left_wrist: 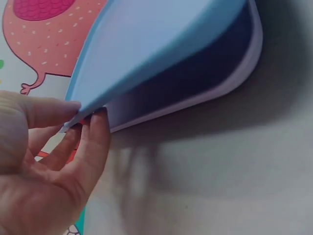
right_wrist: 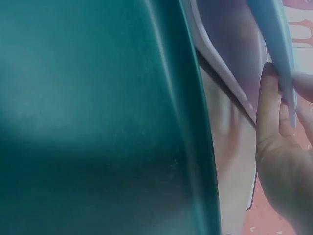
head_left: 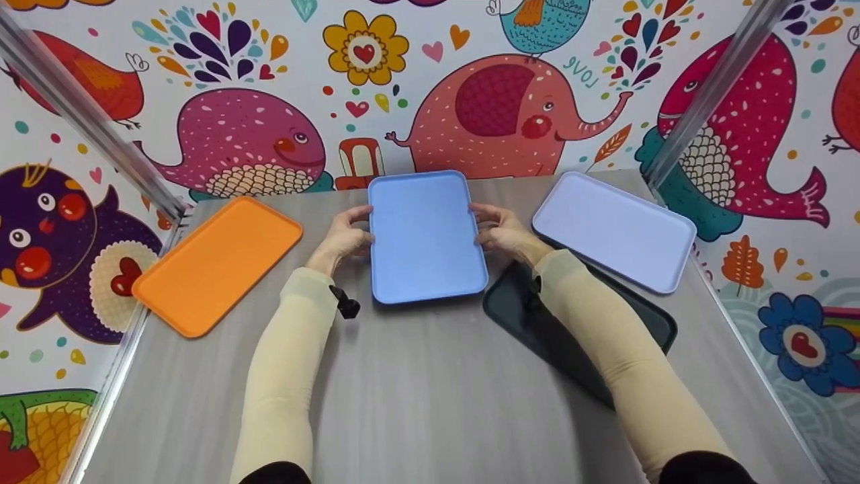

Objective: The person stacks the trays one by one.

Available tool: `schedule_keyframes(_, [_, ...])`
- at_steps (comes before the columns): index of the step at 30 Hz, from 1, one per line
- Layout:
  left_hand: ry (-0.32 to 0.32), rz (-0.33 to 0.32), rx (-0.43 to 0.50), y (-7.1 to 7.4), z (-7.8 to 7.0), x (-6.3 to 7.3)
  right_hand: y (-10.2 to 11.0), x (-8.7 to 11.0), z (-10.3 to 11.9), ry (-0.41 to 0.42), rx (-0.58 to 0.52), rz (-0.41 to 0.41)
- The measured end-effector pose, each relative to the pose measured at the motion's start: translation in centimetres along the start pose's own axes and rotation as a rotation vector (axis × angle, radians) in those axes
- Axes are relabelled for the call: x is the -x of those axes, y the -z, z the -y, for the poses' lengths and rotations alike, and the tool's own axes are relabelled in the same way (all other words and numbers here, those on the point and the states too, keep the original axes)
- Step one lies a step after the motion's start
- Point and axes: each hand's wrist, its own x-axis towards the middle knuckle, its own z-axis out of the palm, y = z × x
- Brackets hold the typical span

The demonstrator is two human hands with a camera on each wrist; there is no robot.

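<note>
Between both hands is a blue rectangular tray [head_left: 428, 235], held near the back of the table. My left hand [head_left: 346, 235] pinches its left edge, with the thumb on top and fingers below in the left wrist view. My right hand [head_left: 504, 232] grips the right edge in the same way; the right wrist view shows its fingers [right_wrist: 269, 105] against the blue rim. Beneath the blue tray, a pale-rimmed tray [left_wrist: 239, 81] appears in the left wrist view, with a gap between them at the near end. From the head view it is hidden.
An orange tray [head_left: 218, 265] lies at the left of the grey table [head_left: 430, 403]. At the right are a lavender tray [head_left: 615, 228] and a dark green tray [head_left: 645, 316], the latter partly under my right forearm. Patterned walls [head_left: 255, 134] and metal posts [head_left: 712, 101] bound the table.
</note>
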Motion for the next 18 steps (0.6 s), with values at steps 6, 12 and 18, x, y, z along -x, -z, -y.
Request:
schedule_keyframes(6, [0.005,-0.052,-0.044,-1.0,0.4,-0.7,0.0,-0.4,-0.4,-0.030,0.084,-0.032])
schedule_keyframes(12, [-0.036,-0.149,-0.144,-2.1,0.7,-1.4,0.1,-0.8,-0.8,-0.024,0.174,-0.049])
schedule_keyframes(18, [-0.040,-0.242,-0.326,-2.4,1.6,-3.4,-0.2,-1.1,-0.6,-0.001,0.275,-0.065])
